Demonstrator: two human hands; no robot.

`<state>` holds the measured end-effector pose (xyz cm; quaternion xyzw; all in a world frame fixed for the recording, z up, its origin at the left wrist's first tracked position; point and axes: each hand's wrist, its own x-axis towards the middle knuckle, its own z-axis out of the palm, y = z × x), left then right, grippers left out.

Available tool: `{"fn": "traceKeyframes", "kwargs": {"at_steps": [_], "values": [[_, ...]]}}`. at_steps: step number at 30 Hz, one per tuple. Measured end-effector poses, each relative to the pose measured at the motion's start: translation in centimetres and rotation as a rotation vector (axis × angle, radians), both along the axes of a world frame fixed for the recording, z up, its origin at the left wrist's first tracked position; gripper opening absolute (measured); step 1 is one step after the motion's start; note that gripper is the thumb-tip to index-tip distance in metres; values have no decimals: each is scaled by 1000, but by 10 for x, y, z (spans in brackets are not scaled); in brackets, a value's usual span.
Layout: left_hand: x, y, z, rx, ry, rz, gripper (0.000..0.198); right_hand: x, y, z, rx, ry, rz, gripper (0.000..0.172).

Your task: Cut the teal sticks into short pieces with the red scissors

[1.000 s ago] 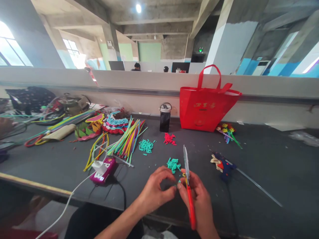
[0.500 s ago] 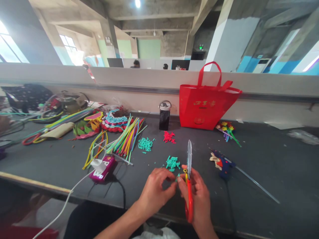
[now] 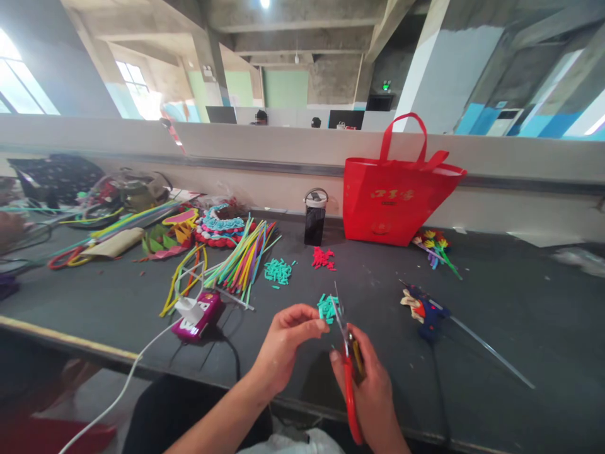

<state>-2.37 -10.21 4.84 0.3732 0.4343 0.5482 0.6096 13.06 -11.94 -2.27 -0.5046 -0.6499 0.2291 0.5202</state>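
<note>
My left hand [image 3: 290, 340] is closed in a pinch, thumb against forefinger, at the near edge of a small pile of teal pipe cleaner pieces [image 3: 327, 308]. What the pinch holds, if anything, is too small to make out. My right hand [image 3: 371, 381] grips red-handled scissors [image 3: 349, 372], blades pointing up and away, their tips in front of the teal pile. A second teal pile [image 3: 278, 271] and a pile of red pieces [image 3: 323, 258] lie farther back on the dark table.
Long coloured pipe cleaners [image 3: 246, 258] lie left of centre, behind a purple power strip [image 3: 198, 317] with a white plug. A dark bottle [image 3: 314, 226] and red bag [image 3: 397, 202] stand at the back. On the right lies a blue glue gun [image 3: 429, 317] with a long clear stick.
My left hand has moved away from my right hand and slightly up, to the teal pile. The scissors have tilted left, and a small teal piece between the hands no longer shows there.
</note>
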Motion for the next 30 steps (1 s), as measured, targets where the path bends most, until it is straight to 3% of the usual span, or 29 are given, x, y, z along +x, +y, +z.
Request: {"fn": "traceKeyframes", "kwargs": {"at_steps": [5, 30], "values": [[3, -3, 7, -14, -126, 22, 11, 0, -6, -3, 81, -114, 87, 39], [-2, -3, 10, 15, -46, -99, 18, 8, -6, 6, 180, -212, 119, 41]]}}
